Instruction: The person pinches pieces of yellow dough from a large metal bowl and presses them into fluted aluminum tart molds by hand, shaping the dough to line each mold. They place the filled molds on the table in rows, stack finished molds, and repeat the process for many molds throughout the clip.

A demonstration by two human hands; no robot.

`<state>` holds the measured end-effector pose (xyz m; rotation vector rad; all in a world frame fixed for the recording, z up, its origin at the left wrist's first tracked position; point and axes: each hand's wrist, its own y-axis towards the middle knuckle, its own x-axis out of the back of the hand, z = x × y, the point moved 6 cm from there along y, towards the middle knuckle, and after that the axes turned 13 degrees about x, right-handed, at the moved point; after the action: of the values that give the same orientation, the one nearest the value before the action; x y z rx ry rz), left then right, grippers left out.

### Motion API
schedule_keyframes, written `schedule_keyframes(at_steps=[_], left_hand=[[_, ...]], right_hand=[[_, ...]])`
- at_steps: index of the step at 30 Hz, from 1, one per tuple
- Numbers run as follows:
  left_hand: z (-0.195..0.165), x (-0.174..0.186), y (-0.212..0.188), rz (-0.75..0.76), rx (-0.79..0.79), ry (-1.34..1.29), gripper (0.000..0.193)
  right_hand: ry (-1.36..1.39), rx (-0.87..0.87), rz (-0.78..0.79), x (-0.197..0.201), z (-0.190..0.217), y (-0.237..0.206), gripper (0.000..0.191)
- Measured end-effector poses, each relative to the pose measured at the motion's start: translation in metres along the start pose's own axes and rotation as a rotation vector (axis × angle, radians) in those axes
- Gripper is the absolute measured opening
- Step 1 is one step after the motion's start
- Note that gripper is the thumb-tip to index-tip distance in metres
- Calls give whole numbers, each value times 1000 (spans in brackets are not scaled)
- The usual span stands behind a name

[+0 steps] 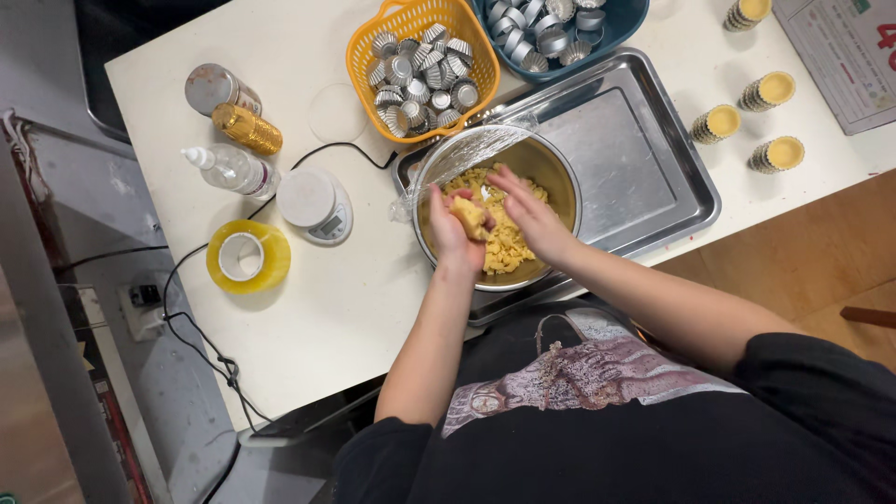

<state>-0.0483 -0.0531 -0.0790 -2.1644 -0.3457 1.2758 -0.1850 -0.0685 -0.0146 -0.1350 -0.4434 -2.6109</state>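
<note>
Head view: left hand (453, 229) closed around a yellow dough lump (469, 217), held over the steel bowl (551, 173). Right hand (527, 210) open, fingers spread, touching the lump from the side. Bowl holds dough pieces (509, 247), cling film (467, 149) peeled back on its rim; it sits on a metal tray (644, 159) on the worktop (317, 308). Kitchen scale (315, 205), tape roll (247, 257), orange basket of tart moulds (415, 56) nearby.

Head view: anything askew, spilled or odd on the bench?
Little stands out. The cling film is peeled back and bunched over the far-left rim of the steel bowl, and the gold can lies on its side. No spills visible.
</note>
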Motion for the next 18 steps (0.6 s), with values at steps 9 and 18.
schedule_keyframes(at_steps=[9, 18], left_hand=[[15, -27, -44, 186, 233, -383, 86], [-32, -56, -51, -56, -556, 434, 72]], right_hand=[[-232, 536, 186, -42, 73, 25, 28], [1131, 1, -112, -18, -10, 59, 33]])
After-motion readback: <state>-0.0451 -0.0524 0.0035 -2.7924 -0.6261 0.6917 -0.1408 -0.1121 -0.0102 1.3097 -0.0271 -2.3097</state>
